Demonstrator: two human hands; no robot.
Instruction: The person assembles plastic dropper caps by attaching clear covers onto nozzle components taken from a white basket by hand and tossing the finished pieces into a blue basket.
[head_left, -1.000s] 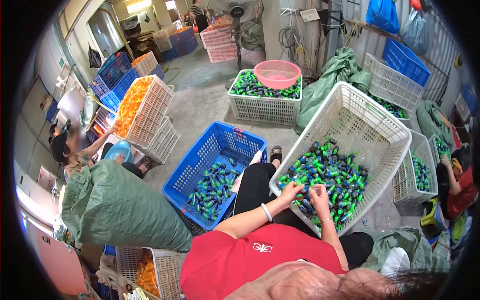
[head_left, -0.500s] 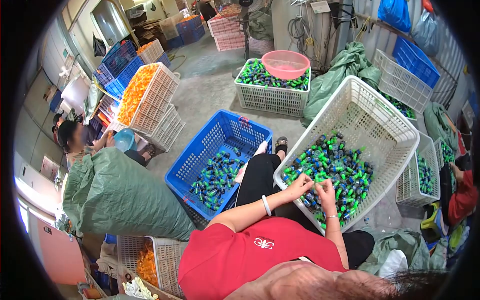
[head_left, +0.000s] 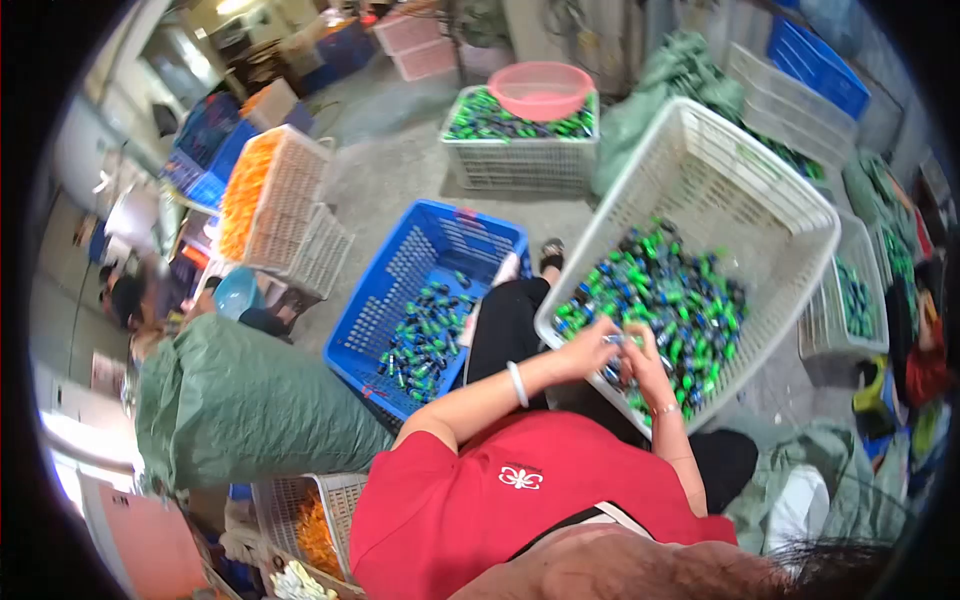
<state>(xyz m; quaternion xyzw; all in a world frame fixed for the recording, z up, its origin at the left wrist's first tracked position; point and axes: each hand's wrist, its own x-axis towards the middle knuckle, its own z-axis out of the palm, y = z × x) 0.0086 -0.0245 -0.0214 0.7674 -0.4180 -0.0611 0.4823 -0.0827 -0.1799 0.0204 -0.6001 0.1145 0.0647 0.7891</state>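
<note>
From my end, the L hand (head_left: 588, 350) and R hand (head_left: 648, 368) met over the near side of 1 white crate (head_left: 755, 225), fingertips nearly closed on 1 small pc (head_left: 612, 341); its long axis was too blurred to read. Green/blue pcs (head_left: 680, 305), too many to count, pointed every which way inside. Beyond: 1 blue crate (head_left: 450, 240) to the L, 1 pink basin (head_left: 540, 92) farther off.

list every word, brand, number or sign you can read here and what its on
No text is readable.
Red shirt: white emblem, nearby lettering too small.
Blue crate: red marks, blurred.
Wall sheet: blurred.
Green and dark pieces: too small for any print.
</note>
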